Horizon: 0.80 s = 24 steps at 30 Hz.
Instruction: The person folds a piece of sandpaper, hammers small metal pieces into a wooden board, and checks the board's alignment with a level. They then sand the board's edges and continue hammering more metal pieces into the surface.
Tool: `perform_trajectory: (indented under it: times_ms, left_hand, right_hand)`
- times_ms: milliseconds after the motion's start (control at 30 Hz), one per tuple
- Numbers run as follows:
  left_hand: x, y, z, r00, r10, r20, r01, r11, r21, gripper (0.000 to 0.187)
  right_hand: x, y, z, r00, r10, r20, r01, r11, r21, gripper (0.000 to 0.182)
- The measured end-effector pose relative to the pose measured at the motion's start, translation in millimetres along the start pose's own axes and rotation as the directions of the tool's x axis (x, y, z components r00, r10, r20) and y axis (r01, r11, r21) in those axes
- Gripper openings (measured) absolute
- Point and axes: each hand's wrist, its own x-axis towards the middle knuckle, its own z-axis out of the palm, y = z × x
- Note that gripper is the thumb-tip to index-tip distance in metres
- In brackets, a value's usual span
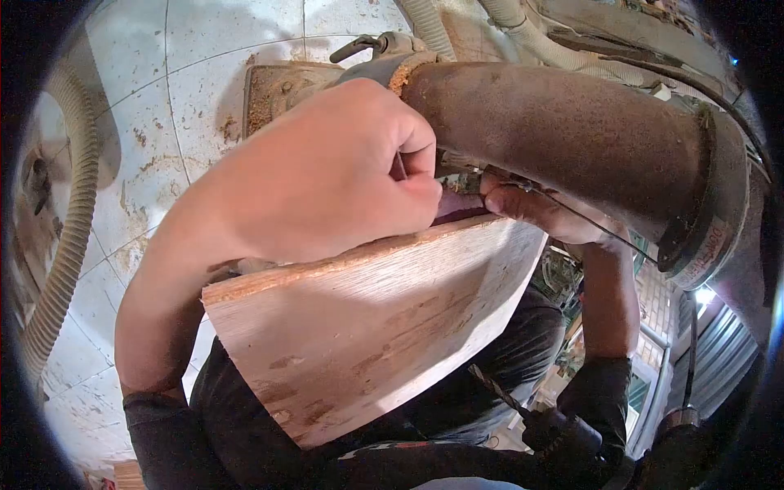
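Observation:
A wooden board (376,327) with a rough, fibrous upper edge leans tilted across the lap. Over that edge my left hand (343,175) is closed in a fist, thumb toward the right. A dark reddish strip (460,206), perhaps sandpaper, runs along the edge between the two hands. My left hand grips its left end. At the board's far right corner my right hand (543,214) pinches the other end with thumb and fingers. Part of the right hand is hidden behind the rusty pipe and a thin cable.
A thick rusty pipe (555,139) crosses above the hands, joined to a flange (719,196). A drill (563,433) with a bit lies at the lower right. Ribbed hoses (69,204) run along the left and top. Sawdust dirties the white tiled floor (122,73).

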Motion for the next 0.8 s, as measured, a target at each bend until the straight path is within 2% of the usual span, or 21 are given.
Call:
perform_trajectory:
  times_ms: [133, 200, 333, 400, 433, 500, 600, 633, 700, 733, 800]
  left_hand:
    - [-4.2, -1.1, -1.9, 0.999, 0.049, 0.020, -0.049, 0.999, -0.001, 0.018]
    - [1.5, -1.3, -2.2, 0.992, 0.082, 0.091, -0.086, 0.995, 0.051, 0.019]
    - [2.3, -2.1, -1.3, 0.984, 0.166, 0.062, -0.173, 0.975, 0.137, 0.018]
    - [4.2, 0.1, -3.7, 0.975, 0.198, 0.104, -0.211, 0.966, 0.147, 0.019]
    - [4.2, 0.6, -5.1, 0.975, 0.200, 0.102, -0.214, 0.965, 0.153, 0.019]
    - [3.2, 0.4, -7.6, 0.989, 0.095, 0.109, -0.102, 0.993, 0.065, 0.021]
    - [5.2, 2.8, -5.2, 0.994, 0.024, 0.109, -0.031, 0.998, 0.062, 0.022]
    - [5.6, 0.4, -4.5, 0.994, 0.022, 0.109, -0.029, 0.998, 0.061, 0.022]
    - [6.9, -5.1, -1.0, 0.976, 0.196, 0.096, -0.204, 0.975, 0.090, 0.021]
    - [7.9, -2.8, -1.6, 0.976, 0.195, 0.100, -0.204, 0.975, 0.087, 0.021]
    - [10.4, 6.7, -6.1, 0.976, 0.076, 0.206, -0.095, 0.992, 0.082, 0.021]
  right_hand:
    - [6.3, 3.1, -6.2, 0.997, -0.017, 0.076, 0.018, 1.000, -0.002, 0.028]
    - [6.9, 4.1, -7.6, 0.994, -0.008, 0.109, 0.009, 1.000, -0.005, 0.029]
    - [9.4, 6.8, -11.1, 0.985, 0.014, 0.173, -0.014, 1.000, -0.002, 0.031]
    - [8.0, 5.6, -10.9, 0.989, -0.015, 0.146, 0.017, 1.000, -0.015, 0.031]
    - [8.2, 6.1, -11.3, 0.991, -0.027, 0.130, 0.030, 0.999, -0.016, 0.030]
    - [8.0, 7.3, -12.4, 0.992, -0.046, 0.114, 0.049, 0.999, -0.023, 0.030]
    - [8.8, 10.4, -11.9, 0.994, -0.063, 0.093, 0.066, 0.997, -0.027, 0.030]
    - [9.0, 10.6, -9.6, 0.993, -0.071, 0.092, 0.074, 0.997, -0.028, 0.030]
    - [8.5, 11.6, -8.9, 0.993, -0.071, 0.089, 0.074, 0.997, -0.026, 0.029]
    - [8.1, 11.9, -8.6, 0.994, -0.073, 0.087, 0.075, 0.997, -0.028, 0.029]
    - [6.2, 11.3, -8.8, 0.994, -0.075, 0.086, 0.078, 0.996, -0.035, 0.029]
